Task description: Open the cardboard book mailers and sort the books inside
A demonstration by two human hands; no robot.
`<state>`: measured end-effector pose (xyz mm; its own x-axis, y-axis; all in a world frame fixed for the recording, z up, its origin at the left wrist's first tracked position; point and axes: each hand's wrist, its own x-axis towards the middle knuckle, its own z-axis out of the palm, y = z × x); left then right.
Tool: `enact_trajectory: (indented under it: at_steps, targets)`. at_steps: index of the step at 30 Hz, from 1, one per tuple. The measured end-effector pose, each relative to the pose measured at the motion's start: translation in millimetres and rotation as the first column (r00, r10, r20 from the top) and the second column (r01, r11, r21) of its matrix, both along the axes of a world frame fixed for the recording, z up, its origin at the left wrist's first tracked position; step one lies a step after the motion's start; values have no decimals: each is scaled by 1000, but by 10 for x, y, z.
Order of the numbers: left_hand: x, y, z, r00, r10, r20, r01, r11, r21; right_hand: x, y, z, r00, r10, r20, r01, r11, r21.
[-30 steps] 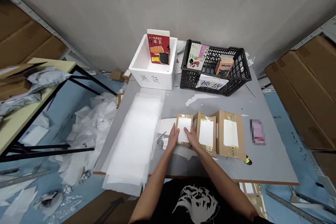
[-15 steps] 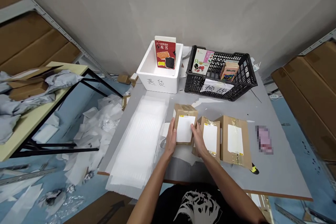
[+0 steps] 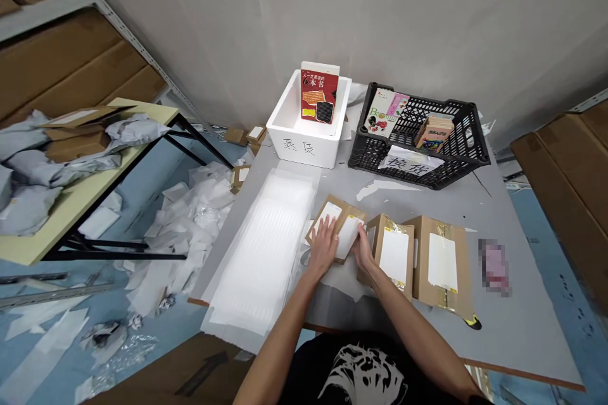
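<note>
A small cardboard box (image 3: 350, 211) is held between my two hands at the middle of the table, turned so that two faces with white labels show. My left hand (image 3: 325, 247) lies over the label on its left face, fingers stretched across it. My right hand (image 3: 363, 249) grips the box's right side, its fingertips at the label's edge. Just right of that hand stands a taped cardboard box (image 3: 394, 255) with a white label. Beyond it is a larger taped box (image 3: 443, 262), also labelled. The box's underside is hidden.
White foam sheets (image 3: 261, 253) lie to the left on the grey table (image 3: 513, 329). Behind are a white foam bin (image 3: 304, 147) with a red book (image 3: 319, 92) and a black crate (image 3: 422, 168) with books. A blurred pink item (image 3: 494, 267) lies right. Packing scraps (image 3: 190, 221) cover the floor.
The small box has been turned, so a second labelled face now shows on its left. My left hand has moved from its side onto that face. The view has shifted slightly.
</note>
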<state>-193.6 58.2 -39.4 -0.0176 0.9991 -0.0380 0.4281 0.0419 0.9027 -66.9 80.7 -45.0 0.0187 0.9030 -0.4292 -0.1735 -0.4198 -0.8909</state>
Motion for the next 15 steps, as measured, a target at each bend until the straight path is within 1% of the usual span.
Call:
enact_trajectory:
  at_steps: [2, 3, 4, 6, 8, 9, 10, 11, 12, 13, 14, 15]
  targets:
    - [47, -33, 211, 991, -40, -127, 54, 993, 106, -17, -20, 69, 989, -78, -129, 73, 997, -38]
    - [62, -47, 295, 986, -49, -160, 72, 987, 141, -25, -27, 108, 980, -105, -169, 99, 994, -42]
    - [64, -56, 358, 983, -50, -174, 79, 984, 162, -31, -32, 149, 974, -120, -194, 115, 993, -39]
    - [26, -58, 420, 988, -25, -150, 51, 984, 170, -41, -44, 245, 973, -114, -199, 108, 993, -42]
    - [-66, -39, 403, 999, 34, -42, -27, 988, 151, -60, -73, 369, 985, -76, -153, 74, 997, -20]
    - [-126, -25, 370, 995, 83, 50, -88, 988, 128, -79, -99, 445, 993, -48, -107, 51, 998, 25]
    - [-188, -12, 325, 976, 145, 161, -161, 982, 94, -108, -131, 530, 999, -4, -40, 8, 996, 94]
    - [-248, -1, 271, 937, 213, 278, -235, 971, 46, -146, -169, 620, 997, 50, 51, -58, 982, 179]
    - [-300, 6, 211, 881, 280, 382, -299, 954, -8, -194, -211, 710, 982, 104, 159, -144, 953, 265]
    - [-342, 7, 149, 818, 341, 464, -353, 934, -64, -247, -254, 796, 950, 153, 273, -243, 910, 336]
    - [-370, 2, 91, 761, 387, 521, -389, 914, -112, -303, -294, 872, 909, 182, 375, -330, 863, 382]
    - [-387, -8, 40, 721, 416, 554, -407, 901, -149, -357, -332, 934, 867, 198, 458, -401, 822, 405]
